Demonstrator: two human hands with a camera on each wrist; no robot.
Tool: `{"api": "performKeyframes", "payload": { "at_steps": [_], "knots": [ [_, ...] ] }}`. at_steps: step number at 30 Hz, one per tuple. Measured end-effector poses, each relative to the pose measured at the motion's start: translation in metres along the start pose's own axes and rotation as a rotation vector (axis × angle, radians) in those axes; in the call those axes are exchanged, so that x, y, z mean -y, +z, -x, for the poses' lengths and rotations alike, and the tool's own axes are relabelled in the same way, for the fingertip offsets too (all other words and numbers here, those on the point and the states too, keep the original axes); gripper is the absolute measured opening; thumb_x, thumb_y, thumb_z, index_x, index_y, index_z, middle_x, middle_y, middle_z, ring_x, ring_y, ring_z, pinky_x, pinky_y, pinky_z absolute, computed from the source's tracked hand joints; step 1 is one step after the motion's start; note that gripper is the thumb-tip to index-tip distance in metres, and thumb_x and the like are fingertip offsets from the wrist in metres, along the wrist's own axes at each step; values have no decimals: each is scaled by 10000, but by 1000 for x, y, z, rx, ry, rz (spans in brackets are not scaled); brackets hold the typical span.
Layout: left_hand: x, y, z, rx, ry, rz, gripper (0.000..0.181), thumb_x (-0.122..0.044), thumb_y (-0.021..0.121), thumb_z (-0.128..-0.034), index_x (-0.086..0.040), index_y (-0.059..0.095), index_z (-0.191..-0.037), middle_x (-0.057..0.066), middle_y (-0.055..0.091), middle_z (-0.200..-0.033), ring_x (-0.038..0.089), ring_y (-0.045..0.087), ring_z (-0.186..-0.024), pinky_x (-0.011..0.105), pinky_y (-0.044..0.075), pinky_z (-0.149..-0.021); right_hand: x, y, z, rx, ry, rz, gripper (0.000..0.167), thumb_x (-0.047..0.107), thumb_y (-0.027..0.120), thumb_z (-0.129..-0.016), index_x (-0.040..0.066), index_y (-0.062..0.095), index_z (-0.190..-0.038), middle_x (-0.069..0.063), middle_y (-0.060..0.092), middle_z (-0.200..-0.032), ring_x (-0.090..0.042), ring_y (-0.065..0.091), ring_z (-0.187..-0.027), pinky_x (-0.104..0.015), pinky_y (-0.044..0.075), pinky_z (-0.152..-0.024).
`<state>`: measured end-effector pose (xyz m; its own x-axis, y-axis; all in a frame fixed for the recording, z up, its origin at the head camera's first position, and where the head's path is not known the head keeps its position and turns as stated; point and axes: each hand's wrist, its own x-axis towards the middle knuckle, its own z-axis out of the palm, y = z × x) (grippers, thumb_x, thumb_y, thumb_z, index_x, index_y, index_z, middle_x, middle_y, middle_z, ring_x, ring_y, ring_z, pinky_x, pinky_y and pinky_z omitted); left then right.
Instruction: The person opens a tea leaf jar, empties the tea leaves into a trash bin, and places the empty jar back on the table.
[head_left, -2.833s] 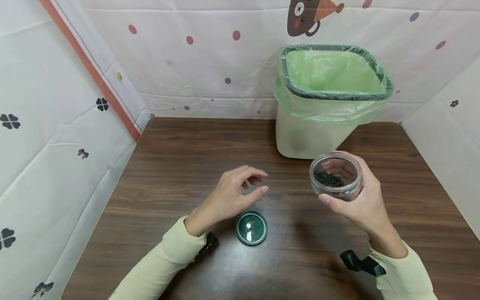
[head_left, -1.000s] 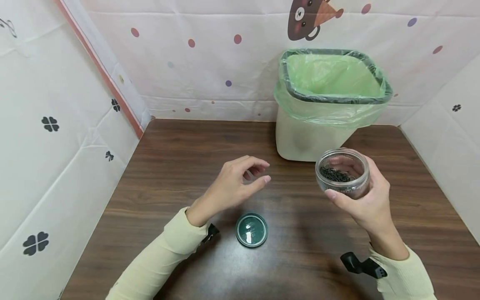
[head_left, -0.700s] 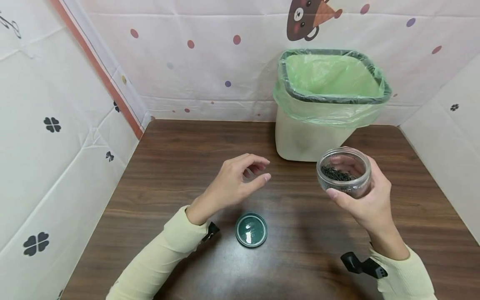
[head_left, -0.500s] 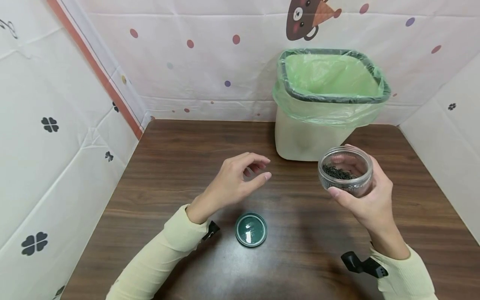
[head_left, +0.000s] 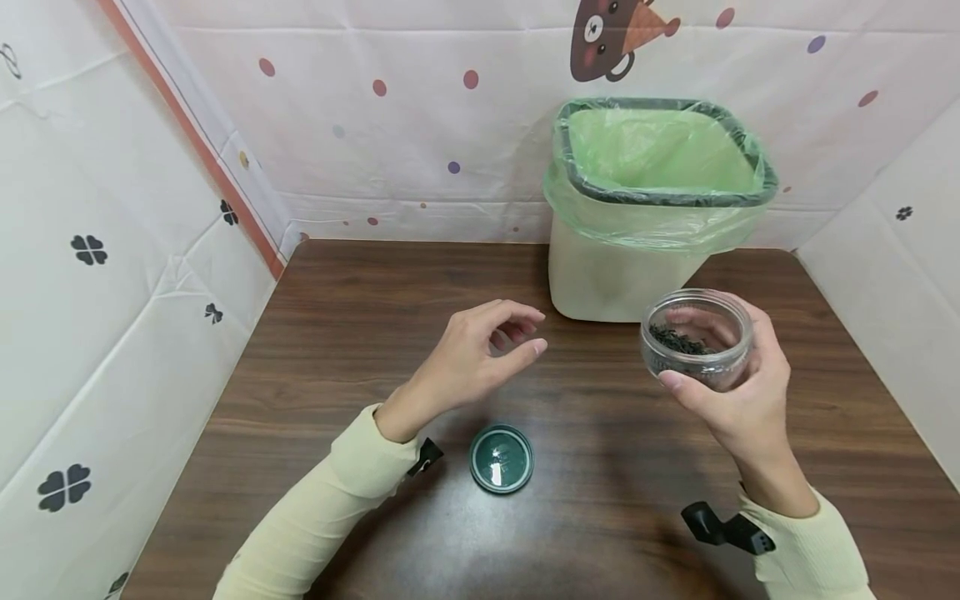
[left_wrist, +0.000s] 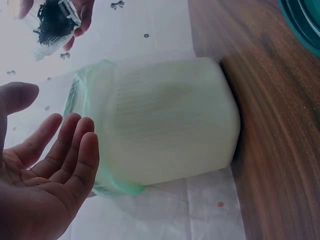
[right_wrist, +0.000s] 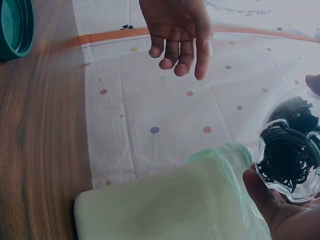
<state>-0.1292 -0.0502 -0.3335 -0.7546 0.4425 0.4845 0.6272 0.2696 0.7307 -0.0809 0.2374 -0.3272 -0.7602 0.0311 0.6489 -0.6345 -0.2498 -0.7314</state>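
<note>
Dotted white sheeting (head_left: 337, 125), its printed bear (head_left: 600, 37) cropped at the top, backs a brown wood-grain table (head_left: 337, 333). The right hand (head_left: 750, 400), fingers half obscured by the glass jar (head_left: 701, 367), grips it above the table near the bin (head_left: 615, 275). The left hand (head_left: 476, 354) holds nothing, fingers loosely bent; a green lid (head_left: 502, 458) lies nearby.

Jar (head_left: 692, 360) — smooth, glassy, tabletop (head_left: 360, 333) — glossy woodgrain

The right grip (right_wrist: 290, 217) holds a clear jar (right_wrist: 295, 145) of dark shreds (right_wrist: 286, 157) near a pale bin (right_wrist: 155, 207), the left grip (right_wrist: 177, 35) apart.
</note>
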Motion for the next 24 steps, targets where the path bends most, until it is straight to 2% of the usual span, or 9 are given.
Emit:
{"api": "performKeyframes", "payload": {
  "at_steps": [4, 24],
  "knots": [
    [-1, -1, -3, -9, 7, 2, 211, -179, 735, -918, -106, 714, -1115, -73, 663, -935, 41, 612, -854, 279, 546, -715, 0, 1, 1, -15, 2, -23, 816, -361, 606, -577, -180, 406, -1348, -343, 618, -1145, -363, 638, -1050, -324, 534, -904],
    [-3, -3, -14, -24, 29, 22, 217, -180, 733, -921, -107, 711, -1125, -82, 662, -936, 43, 614, -859, 301, 552, -710, 0, 3, -3, -24, -42, -21, 766, -332, 653, -603, -222, 422, -1325, -341, 621, -1131, -365, 641, -1051, -335, 517, -937]
  ]
}}
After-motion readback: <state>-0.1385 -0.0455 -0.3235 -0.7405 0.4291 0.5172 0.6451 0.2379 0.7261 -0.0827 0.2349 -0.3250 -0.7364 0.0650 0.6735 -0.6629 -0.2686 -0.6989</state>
